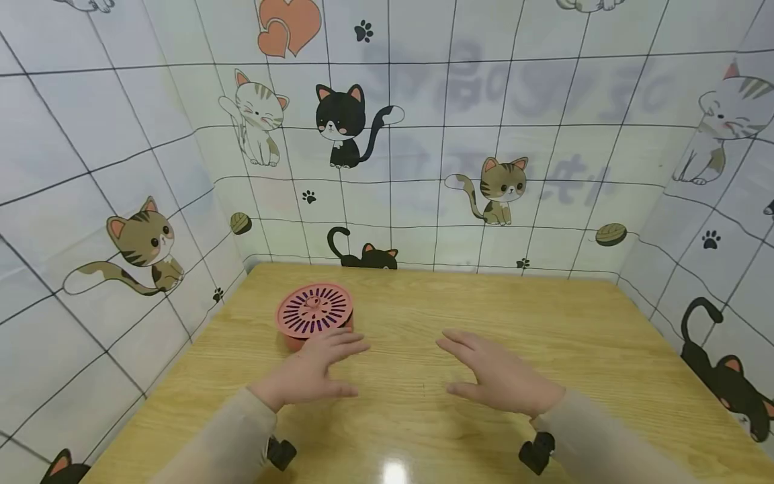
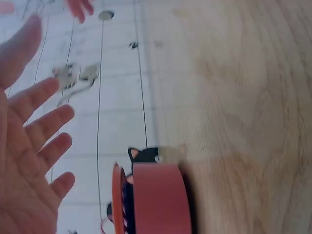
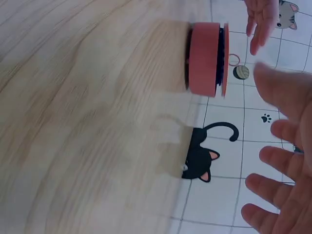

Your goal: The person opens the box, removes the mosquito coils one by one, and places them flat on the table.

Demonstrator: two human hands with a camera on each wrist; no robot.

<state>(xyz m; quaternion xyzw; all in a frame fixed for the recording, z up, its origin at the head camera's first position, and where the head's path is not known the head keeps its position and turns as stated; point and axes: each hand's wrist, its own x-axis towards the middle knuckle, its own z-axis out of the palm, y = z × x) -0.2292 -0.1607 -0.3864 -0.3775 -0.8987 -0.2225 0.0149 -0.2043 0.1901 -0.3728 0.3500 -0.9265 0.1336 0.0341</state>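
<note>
A round pink container (image 1: 296,343) with a slotted pink lid (image 1: 314,310) stands toward the back left of the table. In the head view my left hand (image 1: 311,370) overlaps its front edge, with fingers extended and nothing held. My right hand (image 1: 498,373) is held over the table to the right, its fingers straight and thumb apart, facing the left hand. The left wrist view has the container's pink side wall (image 2: 161,200) beside the spread left hand (image 2: 29,146). From the right wrist, the container (image 3: 204,59) appears beyond the right hand (image 3: 285,161), with a dark layer beneath the lid.
The light wooden table (image 1: 411,417) meets a white tiled back wall (image 1: 417,154) printed with cartoon cats. Similar walls rise at the left (image 1: 54,202) and right (image 1: 738,202). A dark camera (image 1: 537,453) is strapped at the right wrist, another camera (image 1: 281,454) at the left.
</note>
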